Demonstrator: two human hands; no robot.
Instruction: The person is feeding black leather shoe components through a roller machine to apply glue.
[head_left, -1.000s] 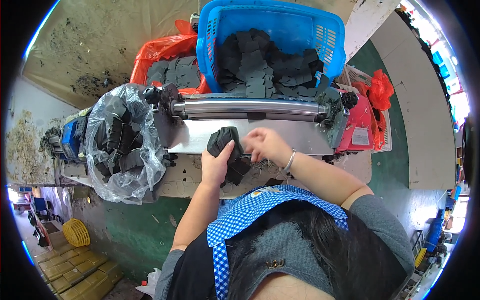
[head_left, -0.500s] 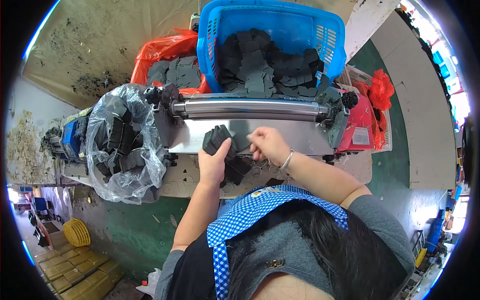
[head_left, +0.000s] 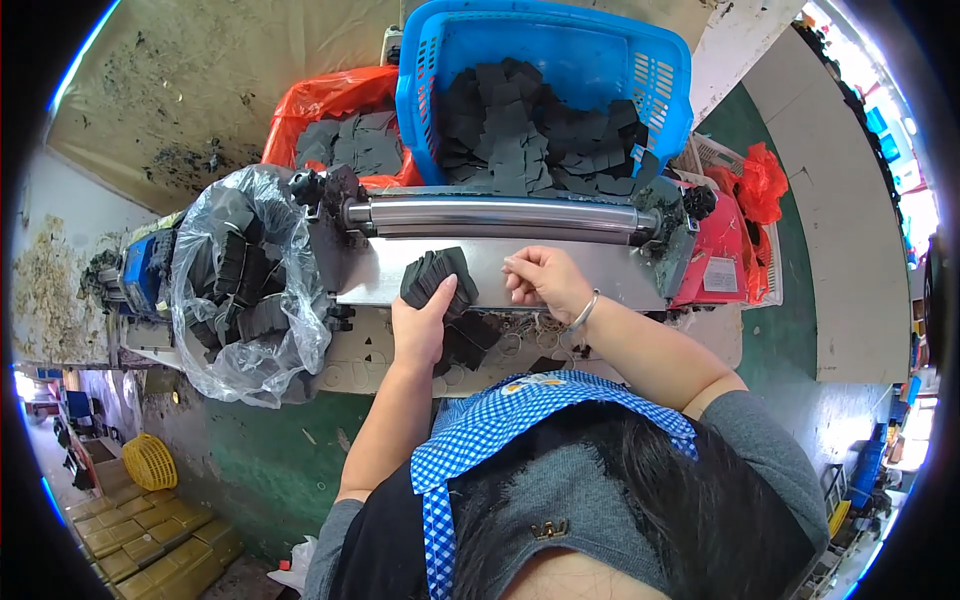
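A fanned stack of thin dark-grey square sheets (head_left: pixel 428 280) is gripped in my left hand (head_left: pixel 422 325), with the thumb pressed across its near face. It is held over the near edge of the metal plate (head_left: pixel 590 275) of a roller machine. To the right of the stack, apart from it, my right hand (head_left: pixel 545 285) hovers above the plate with its fingers curled and thumb and forefinger drawn together. Whatever lies between those fingertips, if anything, is too small to make out. Beyond the plate runs a shiny steel roller (head_left: pixel 500 216).
Behind the roller, a blue basket (head_left: pixel 545 30) holds many loose dark sheets; a red bag (head_left: pixel 300 105) with more sits beside it. A clear plastic bag (head_left: pixel 300 345) of banded bundles stands left. Thin rings and dark scraps (head_left: pixel 470 340) lie on the near table edge.
The sheet that stuck out to the right between my hands now lies in against the stack. My right hand has drawn slightly right, away from the stack.
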